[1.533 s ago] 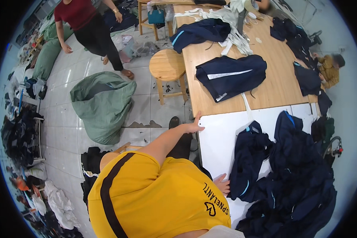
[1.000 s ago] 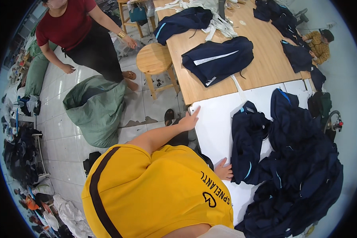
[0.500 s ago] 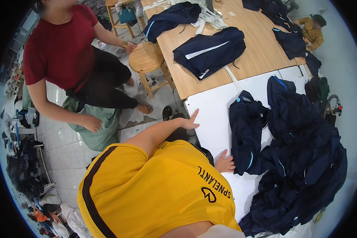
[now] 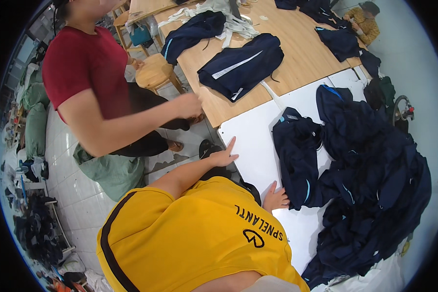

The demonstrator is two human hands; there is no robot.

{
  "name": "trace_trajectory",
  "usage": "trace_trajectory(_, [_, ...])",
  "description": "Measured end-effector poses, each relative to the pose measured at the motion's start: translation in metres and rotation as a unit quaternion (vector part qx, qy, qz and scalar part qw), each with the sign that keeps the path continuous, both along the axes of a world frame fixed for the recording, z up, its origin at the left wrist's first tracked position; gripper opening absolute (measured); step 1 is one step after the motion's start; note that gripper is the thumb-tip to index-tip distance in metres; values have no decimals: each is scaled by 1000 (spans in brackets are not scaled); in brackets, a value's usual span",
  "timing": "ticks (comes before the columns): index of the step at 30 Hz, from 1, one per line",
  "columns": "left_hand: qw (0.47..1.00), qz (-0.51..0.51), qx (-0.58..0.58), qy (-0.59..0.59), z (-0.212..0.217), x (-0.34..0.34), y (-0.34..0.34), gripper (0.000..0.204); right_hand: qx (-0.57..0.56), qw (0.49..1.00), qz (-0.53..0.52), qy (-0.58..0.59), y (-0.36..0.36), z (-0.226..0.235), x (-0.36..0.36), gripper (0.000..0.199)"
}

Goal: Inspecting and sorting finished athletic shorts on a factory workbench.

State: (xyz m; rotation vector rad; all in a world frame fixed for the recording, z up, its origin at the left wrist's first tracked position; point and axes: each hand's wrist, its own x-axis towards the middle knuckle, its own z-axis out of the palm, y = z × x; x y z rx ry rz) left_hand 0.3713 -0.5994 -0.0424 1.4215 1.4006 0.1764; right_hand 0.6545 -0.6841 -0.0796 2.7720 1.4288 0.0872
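Observation:
At the near left edge of the white tabletop [image 4: 250, 138], my left hand [image 4: 224, 155] rests with its index finger stretched out and nothing in its grasp. My right hand [image 4: 276, 197] lies on the white surface, fingers spread, their tips touching or right beside the edge of a dark navy garment [image 4: 297, 160]. This garment lies loosely folded and has light blue trim. Just right of it, a large heap of navy garments [image 4: 374, 170] covers most of the right side of the table.
A person in a red top [image 4: 100, 82] stands at the left, near a round wooden stool [image 4: 154, 71] and a green sack [image 4: 114, 170]. Navy garments, one a folded piece [image 4: 243, 65], and white strips [image 4: 228, 24] lie on the wooden table [image 4: 297, 68]. Another person [image 4: 362, 23] sits far right.
The person in red has swung a forearm forward, toward the table corner. The view has shifted slightly. Both my hands stay about where they were on the table.

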Motion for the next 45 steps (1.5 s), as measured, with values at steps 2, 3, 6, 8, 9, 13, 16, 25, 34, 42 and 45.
trace_trajectory(2, [999,-8,-40,36,0,0,1,84,0,1000,-2,9,1,3,-1,67])
trace_trajectory(3, [999,1,-8,35,-11,0,-1,84,0,1000,2,10,1,5,-2,68])
trace_trajectory(6, [999,3,16,33,-6,0,-2,83,-24,999,-12,27,3,15,-6,68])
trace_trajectory(8, [999,-2,9,34,-4,0,-2,83,-48,998,-26,43,2,14,-6,68])
trace_trajectory(9, [999,1,19,34,-7,0,-3,84,2,1000,-8,30,0,9,-5,66])
trace_trajectory(13, [1000,-7,15,24,-5,-1,-1,85,60,998,7,19,-1,-2,-2,64])
trace_trajectory(16, [999,-3,49,14,-25,-5,-4,85,-58,995,-25,82,5,21,-7,68])
trace_trajectory(25, [1000,1,16,4,-8,-6,-2,86,33,999,2,36,-1,0,-3,61])
trace_trajectory(34, [999,4,38,-4,-6,-5,-3,85,-55,994,-28,86,5,23,-7,68])
trace_trajectory(42, [999,2,35,-24,-6,-6,-3,86,5,998,-14,54,3,14,-6,64])
trace_trajectory(45, [998,7,47,-43,-9,-7,-4,85,-29,997,-24,68,3,17,-6,67])
